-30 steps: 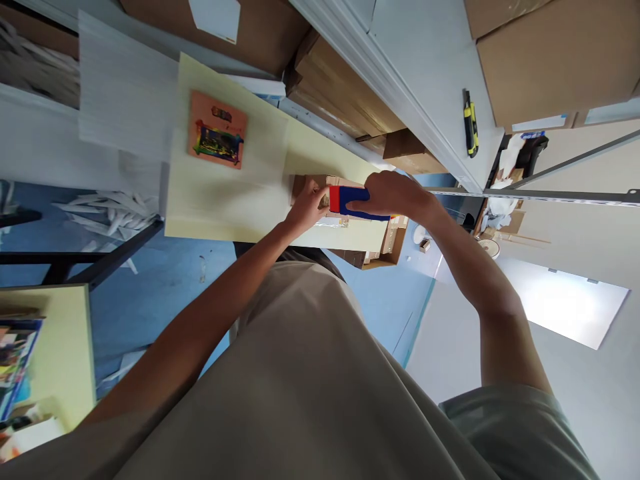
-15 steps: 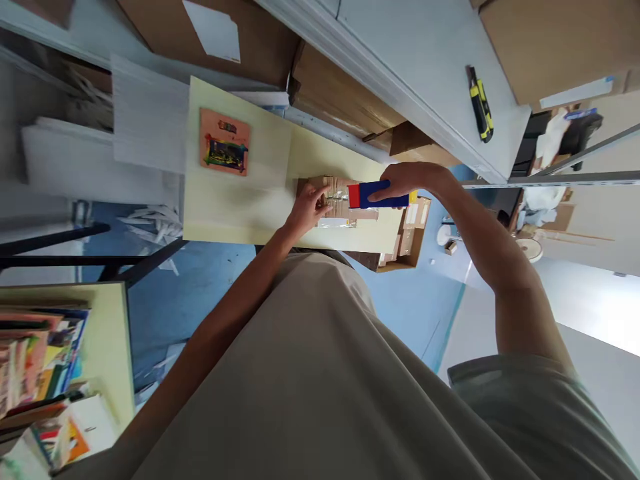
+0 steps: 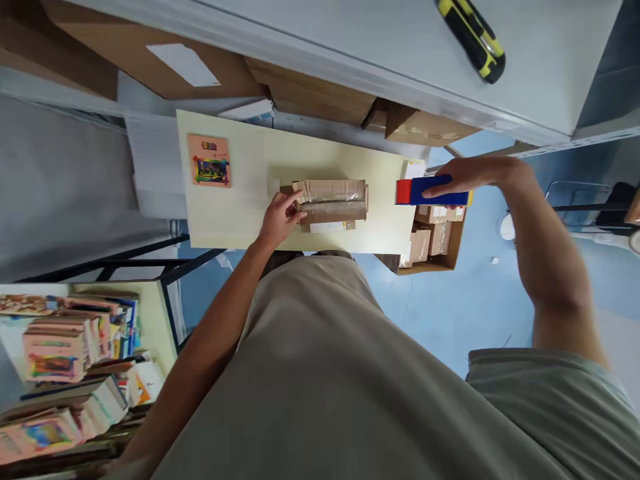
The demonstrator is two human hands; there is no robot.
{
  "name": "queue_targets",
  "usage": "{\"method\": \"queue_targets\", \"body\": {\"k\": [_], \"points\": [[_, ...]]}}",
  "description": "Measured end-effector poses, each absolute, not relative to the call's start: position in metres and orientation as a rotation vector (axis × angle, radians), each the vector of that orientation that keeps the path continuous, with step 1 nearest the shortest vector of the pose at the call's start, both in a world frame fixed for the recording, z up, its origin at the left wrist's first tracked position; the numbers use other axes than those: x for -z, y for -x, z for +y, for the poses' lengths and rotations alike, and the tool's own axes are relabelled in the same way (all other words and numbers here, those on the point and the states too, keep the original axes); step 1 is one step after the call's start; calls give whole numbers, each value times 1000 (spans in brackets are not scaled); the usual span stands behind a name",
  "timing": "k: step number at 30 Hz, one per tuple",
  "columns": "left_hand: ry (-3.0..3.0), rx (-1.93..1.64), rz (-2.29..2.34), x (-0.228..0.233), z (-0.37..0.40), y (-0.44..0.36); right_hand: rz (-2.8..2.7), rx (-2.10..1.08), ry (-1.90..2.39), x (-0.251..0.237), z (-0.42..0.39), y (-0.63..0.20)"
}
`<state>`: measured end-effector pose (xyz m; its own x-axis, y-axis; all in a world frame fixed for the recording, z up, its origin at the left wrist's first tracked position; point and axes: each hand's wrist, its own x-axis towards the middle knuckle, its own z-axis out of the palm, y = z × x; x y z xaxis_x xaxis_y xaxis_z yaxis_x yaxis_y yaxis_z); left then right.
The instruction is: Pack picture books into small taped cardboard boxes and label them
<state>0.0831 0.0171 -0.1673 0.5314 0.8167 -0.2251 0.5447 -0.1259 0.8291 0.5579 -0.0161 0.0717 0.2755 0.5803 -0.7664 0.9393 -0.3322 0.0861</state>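
On the pale yellow table [image 3: 240,230] lies a small cardboard box [image 3: 333,192] with clear tape along its top seam. My left hand [image 3: 281,217] grips the left end of this box, thumb and fingers curled over its edge. Off to the right, past the table's end, my right hand [image 3: 457,179] is wrapped round a blue and red tape dispenser [image 3: 425,190]. The dispenser's red end points left towards the box and is apart from it. A pink book [image 3: 210,161] with a colourful cover lies flat on the table's left part.
A large open carton [image 3: 453,250] with several small boxes stands right of the table. Above it runs a grey shelf [image 3: 350,47] bearing a yellow and black utility knife [image 3: 473,40]. Large cartons [image 3: 320,90] sit behind the table. Stacked books [image 3: 65,347] fill the lower left.
My right hand has drawn the tape dispenser rightwards, away from the box. My left hand has shifted to the box's left end. The view has also moved, showing more books.
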Motion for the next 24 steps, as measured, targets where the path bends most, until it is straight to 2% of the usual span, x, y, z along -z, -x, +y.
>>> {"method": "queue_targets", "body": {"k": [3, 10, 21, 24], "points": [[-1775, -312, 1200, 162, 16, -84, 1371, 1171, -1720, -34, -12, -579], [-1702, -281, 1313, 146, 14, -88, 1504, 1223, -1691, 42, -17, -573], [-1655, -226, 1404, 140, 14, -93, 1617, 881, -1858, 63, -39, -463], [-1634, -240, 1389, 139, 14, -92, 1568, 878, -1891, 71, -53, -450]]}}
